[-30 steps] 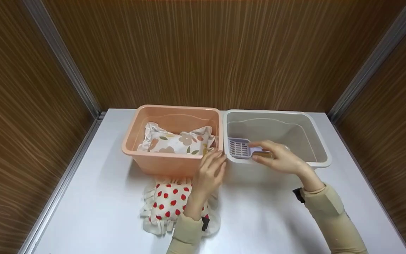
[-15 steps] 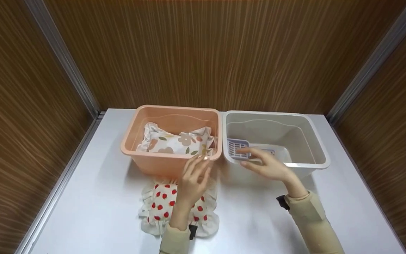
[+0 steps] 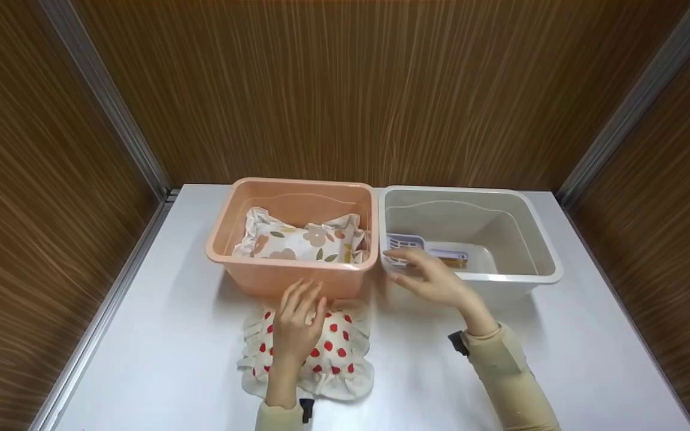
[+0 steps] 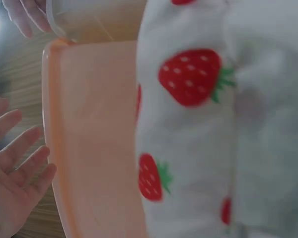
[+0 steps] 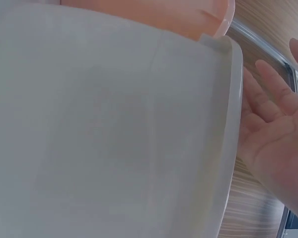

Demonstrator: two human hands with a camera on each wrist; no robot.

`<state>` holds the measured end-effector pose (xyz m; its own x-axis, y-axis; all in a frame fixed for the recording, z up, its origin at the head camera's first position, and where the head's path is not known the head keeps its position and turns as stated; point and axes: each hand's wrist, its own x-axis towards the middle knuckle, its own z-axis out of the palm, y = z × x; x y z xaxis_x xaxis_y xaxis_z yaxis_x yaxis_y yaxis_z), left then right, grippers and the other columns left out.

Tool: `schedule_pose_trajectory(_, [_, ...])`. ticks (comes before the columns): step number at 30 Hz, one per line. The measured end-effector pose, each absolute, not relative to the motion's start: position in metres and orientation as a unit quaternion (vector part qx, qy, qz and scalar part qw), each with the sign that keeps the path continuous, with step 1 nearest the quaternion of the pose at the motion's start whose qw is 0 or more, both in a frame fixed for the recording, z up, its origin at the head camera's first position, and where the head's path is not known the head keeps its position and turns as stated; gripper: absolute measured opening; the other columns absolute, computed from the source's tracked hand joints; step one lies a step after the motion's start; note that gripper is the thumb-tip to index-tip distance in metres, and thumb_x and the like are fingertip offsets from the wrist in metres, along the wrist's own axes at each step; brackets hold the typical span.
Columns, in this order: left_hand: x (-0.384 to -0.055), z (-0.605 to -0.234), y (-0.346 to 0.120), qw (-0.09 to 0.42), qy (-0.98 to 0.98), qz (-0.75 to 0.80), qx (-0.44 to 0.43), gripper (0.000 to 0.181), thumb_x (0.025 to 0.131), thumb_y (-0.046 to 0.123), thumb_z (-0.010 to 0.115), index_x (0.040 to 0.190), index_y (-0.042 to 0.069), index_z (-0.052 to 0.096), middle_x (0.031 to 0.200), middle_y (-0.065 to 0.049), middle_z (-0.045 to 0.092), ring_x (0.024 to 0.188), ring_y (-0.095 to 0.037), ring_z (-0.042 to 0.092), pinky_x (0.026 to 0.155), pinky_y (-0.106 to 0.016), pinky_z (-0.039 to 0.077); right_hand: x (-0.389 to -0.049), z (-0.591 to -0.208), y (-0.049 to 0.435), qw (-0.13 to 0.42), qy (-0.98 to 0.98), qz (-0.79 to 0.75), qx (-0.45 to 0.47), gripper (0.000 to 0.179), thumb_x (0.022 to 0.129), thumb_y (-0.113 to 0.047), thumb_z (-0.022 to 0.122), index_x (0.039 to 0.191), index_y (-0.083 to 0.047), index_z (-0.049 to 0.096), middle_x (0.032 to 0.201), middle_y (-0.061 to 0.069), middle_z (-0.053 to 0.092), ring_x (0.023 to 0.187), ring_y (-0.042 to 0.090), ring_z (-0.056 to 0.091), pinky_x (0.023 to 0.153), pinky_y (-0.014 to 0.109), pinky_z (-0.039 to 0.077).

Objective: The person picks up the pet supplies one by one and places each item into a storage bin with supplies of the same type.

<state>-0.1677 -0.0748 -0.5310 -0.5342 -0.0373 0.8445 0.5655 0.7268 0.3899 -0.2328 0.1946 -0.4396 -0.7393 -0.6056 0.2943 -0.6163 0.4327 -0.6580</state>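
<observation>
In the head view my left hand (image 3: 297,326) is over the strawberry-print cushion (image 3: 336,347), a white one with a ruffled edge lying on the table before the pink bin. Its fingers are spread and hold nothing. My right hand (image 3: 435,281) hovers at the front left rim of the grey-white bin (image 3: 510,278), fingers extended, nothing in them. A lilac slotted litter scoop (image 3: 405,240) lies inside that bin, partly covered by the hand in this view, with a brownish item (image 3: 455,263) by its handle. The pink bin (image 3: 291,281) contains a ruffled floral cushion (image 3: 303,239).
Both bins stand side by side at the back of the white table (image 3: 159,323). Wood-grain panels (image 3: 345,90) enclose the back and both sides, with metal strips (image 3: 111,99) at the corners.
My left hand has drawn back from the pink bin's right front corner, leftward over the strawberry cushion. The right hand has moved left from over the scoop's handle to the bin's front left rim.
</observation>
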Motion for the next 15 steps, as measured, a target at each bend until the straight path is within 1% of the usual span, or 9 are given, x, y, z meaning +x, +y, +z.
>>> schedule_pose_trajectory(7, [-0.160, -0.543, -0.090, 0.446, -0.823, -0.322, -0.143, 0.015, 0.077, 0.005, 0.076, 0.091, 0.003, 0.073, 0.105, -0.015, 0.070, 0.103, -0.036, 0.062, 0.088, -0.047, 0.053, -0.236, -0.445, 0.180, 0.043, -0.857, 0.374, 0.353, 0.043, 0.094, -0.019, 0.065, 0.131, 0.000, 0.056, 0.132, 0.018, 0.058, 0.123, 0.036, 0.053, 0.101, 0.049, 0.047])
schedule_pose_trajectory(10, [-0.158, -0.549, -0.097, 0.438, -0.832, -0.314, -0.136, 0.013, 0.075, 0.005, 0.077, 0.087, 0.004, 0.071, 0.104, -0.015, 0.069, 0.103, -0.036, 0.062, 0.089, -0.047, 0.052, -0.236, -0.447, 0.176, 0.050, -0.860, 0.374, 0.342, 0.042, 0.095, -0.020, 0.064, 0.132, -0.001, 0.057, 0.132, 0.018, 0.058, 0.123, 0.035, 0.053, 0.102, 0.048, 0.046])
schedule_pose_trajectory(13, [-0.153, -0.552, -0.103, 0.413, -0.841, -0.330, -0.117, 0.013, 0.076, 0.004, 0.078, 0.086, 0.004, 0.071, 0.103, -0.013, 0.070, 0.103, -0.034, 0.062, 0.088, -0.047, 0.053, -0.236, -0.449, 0.173, 0.059, -0.866, 0.374, 0.326, 0.042, 0.095, -0.021, 0.064, 0.132, -0.003, 0.057, 0.133, 0.016, 0.058, 0.125, 0.034, 0.052, 0.104, 0.049, 0.044])
schedule_pose_trajectory(15, [-0.150, -0.553, -0.106, 0.380, -0.847, -0.358, -0.100, 0.012, 0.078, 0.005, 0.077, 0.088, 0.005, 0.072, 0.104, -0.009, 0.070, 0.103, -0.031, 0.062, 0.087, -0.047, 0.053, -0.236, -0.450, 0.170, 0.072, -0.871, 0.367, 0.318, 0.041, 0.095, -0.021, 0.064, 0.132, -0.003, 0.058, 0.133, 0.016, 0.058, 0.125, 0.035, 0.051, 0.105, 0.050, 0.043])
